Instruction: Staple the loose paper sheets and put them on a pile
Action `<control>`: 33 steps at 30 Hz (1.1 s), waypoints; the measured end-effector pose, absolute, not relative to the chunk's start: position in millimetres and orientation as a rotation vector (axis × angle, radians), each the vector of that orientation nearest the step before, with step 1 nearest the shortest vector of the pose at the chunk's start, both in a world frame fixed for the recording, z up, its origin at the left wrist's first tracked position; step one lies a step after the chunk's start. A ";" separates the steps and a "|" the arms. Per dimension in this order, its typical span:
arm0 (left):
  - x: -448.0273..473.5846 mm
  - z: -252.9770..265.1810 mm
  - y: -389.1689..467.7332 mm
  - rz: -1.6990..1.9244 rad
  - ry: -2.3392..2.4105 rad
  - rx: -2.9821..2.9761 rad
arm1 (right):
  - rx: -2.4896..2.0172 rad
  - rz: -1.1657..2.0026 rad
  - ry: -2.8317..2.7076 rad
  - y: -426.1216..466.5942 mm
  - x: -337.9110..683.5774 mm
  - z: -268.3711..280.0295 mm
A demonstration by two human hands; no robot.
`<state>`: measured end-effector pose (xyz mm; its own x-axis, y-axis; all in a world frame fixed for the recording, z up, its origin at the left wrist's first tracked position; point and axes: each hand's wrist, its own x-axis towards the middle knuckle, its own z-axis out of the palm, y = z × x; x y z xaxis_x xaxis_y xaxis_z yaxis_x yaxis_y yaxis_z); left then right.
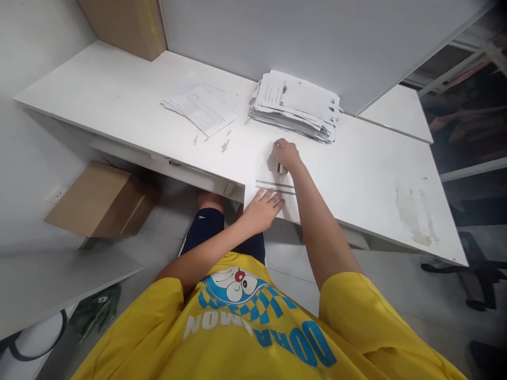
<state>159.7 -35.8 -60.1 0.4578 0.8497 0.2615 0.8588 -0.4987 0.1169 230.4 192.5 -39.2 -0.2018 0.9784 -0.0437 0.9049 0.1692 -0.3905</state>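
Note:
A white sheet of paper (264, 169) with two dark parallel lines lies at the desk's front edge and slightly overhangs it. My left hand (263, 210) rests flat on the sheet's near part, fingers stretched out and slightly apart, just below the lines. Beyond the lines, my right hand (287, 154) is closed around a small tan-and-dark object (281, 169). Only its lower end shows under the fingers, so its kind is unclear. It is over the sheet; whether it touches the paper I cannot tell.
Behind my right hand is a thick stack of smudged papers (297, 100); a few loose printed sheets (203, 110) lie left of it on the white desk (372, 169). Cardboard boxes stand at the back left (127, 26) and on the floor (99, 200). A grey panel (277, 37) rises behind.

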 end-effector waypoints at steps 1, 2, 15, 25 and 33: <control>159.4 -59.3 -31.4 -0.439 -1.547 -2.671 | -1.821 0.484 -2.218 193.6 230.3 -40.9; 158.5 -59.5 -26.5 -0.433 -1.536 -2.687 | -1.815 0.479 -2.213 194.2 230.2 -42.2; 149.8 -71.2 -3.8 -0.563 -1.458 -2.729 | -1.768 0.354 -2.217 175.1 225.8 -36.5; 151.5 -67.1 -7.3 -0.432 -1.516 -2.687 | -1.853 0.362 -2.344 168.4 215.7 -17.8; 21.2 -19.6 -70.7 -0.727 -1.556 -2.853 | -1.817 0.419 -2.380 162.9 211.4 -14.4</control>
<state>21.2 -70.7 -19.6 0.4728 0.8344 0.2831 0.7527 -0.5495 0.3627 211.4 162.9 -14.4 -0.2733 0.9591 -0.0731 0.9264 0.2420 -0.2884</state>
